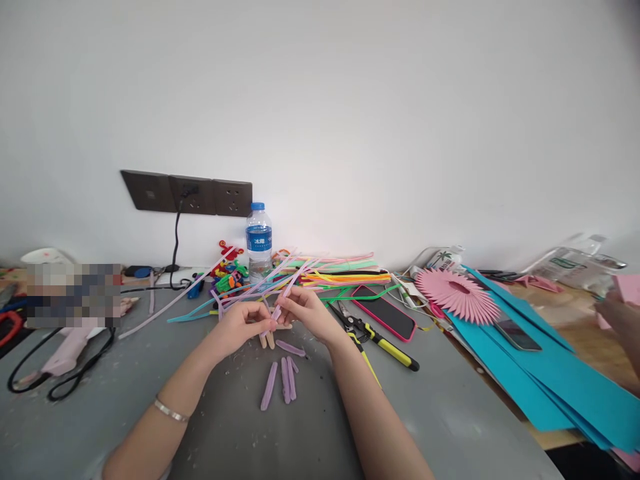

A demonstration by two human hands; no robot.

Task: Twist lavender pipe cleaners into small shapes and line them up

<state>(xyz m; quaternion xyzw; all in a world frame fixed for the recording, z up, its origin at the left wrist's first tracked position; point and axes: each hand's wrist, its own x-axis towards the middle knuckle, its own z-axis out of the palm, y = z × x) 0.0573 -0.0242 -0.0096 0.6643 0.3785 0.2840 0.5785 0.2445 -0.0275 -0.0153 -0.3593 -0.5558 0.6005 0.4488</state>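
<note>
My left hand [246, 325] and my right hand [307, 311] meet above the middle of the grey table. Both have their fingers pinched on a light purple fuzzy stem [277, 312], whose long ends rise up past the right fingers. Just below the hands lie short pale beige pieces [267, 340], partly covered by the fingers. Nearer to me are a folded purple piece [290, 349], a single purple piece [269, 387] and a few more purple pieces [289, 380] side by side.
Behind the hands stand a water bottle [259, 240] and a pile of coloured stems [345, 275]. Yellow-handled pliers [390, 348] and a pink-cased phone [385, 313] lie right. A glue gun [67, 350] lies left. Blue sheets [545, 380] and another person's hand [620, 320] are far right.
</note>
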